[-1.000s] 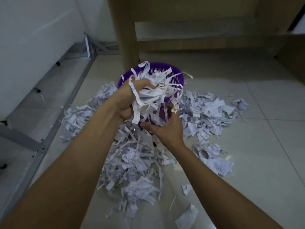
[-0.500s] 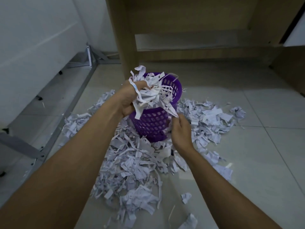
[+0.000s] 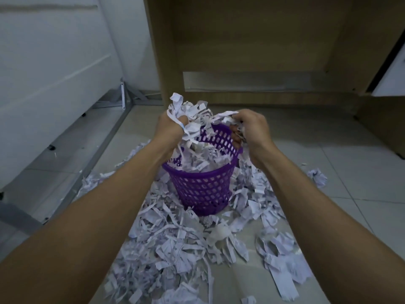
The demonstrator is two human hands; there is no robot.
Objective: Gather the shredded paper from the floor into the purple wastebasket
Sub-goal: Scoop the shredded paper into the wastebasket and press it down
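The purple wastebasket (image 3: 203,189) stands upright on the tiled floor, partly filled with white shreds. A bundle of shredded paper (image 3: 192,119) hangs over its mouth. My left hand (image 3: 169,130) grips this bundle at the basket's left rim. My right hand (image 3: 252,130) is at the right rim, fingers curled round the far end of the bundle. More shredded paper (image 3: 175,244) lies heaped on the floor around the basket and toward me.
A wooden desk leg (image 3: 157,51) and back panel rise just behind the basket. A grey metal frame (image 3: 105,132) runs along the floor at the left beside a white wall. A crumpled scrap (image 3: 317,177) lies at the right on bare tiles.
My right hand has come up from beside the basket's base to its right rim and taken hold of the bundle. The bundle now hangs over the basket's mouth.
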